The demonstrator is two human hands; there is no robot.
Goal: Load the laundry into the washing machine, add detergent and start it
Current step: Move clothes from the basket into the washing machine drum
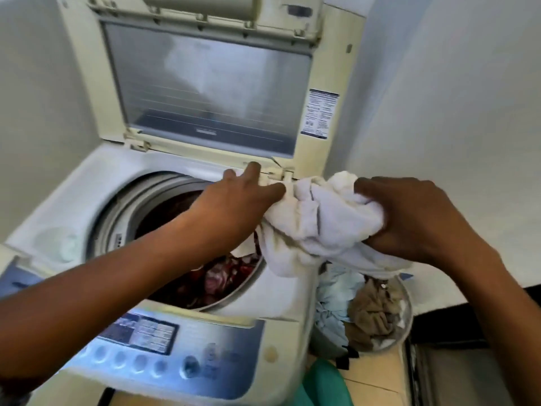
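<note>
Nearest the viewer, a bare forearm crosses above the blue-and-cream push-button control panel (pixel 175 341) of an old cream plastic top-loading washing machine (pixel 272 291). It ends in the left hand (pixel 234 197), whose thumb and forefingers lie fairly straight along one end of a bunched white terry-cloth towel (pixel 316 227); a scrap of white shows between them, so they appear to pinch it. The right hand (pixel 409 218), seen from the back, has its fingers curled tight round the towel's other end, the tips buried in cloth.

The towel hangs between the two sets of fingers, in the air over the drum's right rim and not yet inside. Just beyond the left fingertips stands the raised lid with its grey glass window (pixel 205 83). Below the left fingers, dark red patterned clothes (pixel 216 279) already lie in the drum. Beneath the right knuckles a round basket (pixel 408 315) on the floor holds pale blue and tan garments.

The towel looks soft, limp and light, though bulky; it should neither slip nor break. Holding it by gathered handfuls at both ends seems right; loose folds sagging under the fingers may catch on the rim, so it probably wants lifting clear before it is dropped in.
</note>
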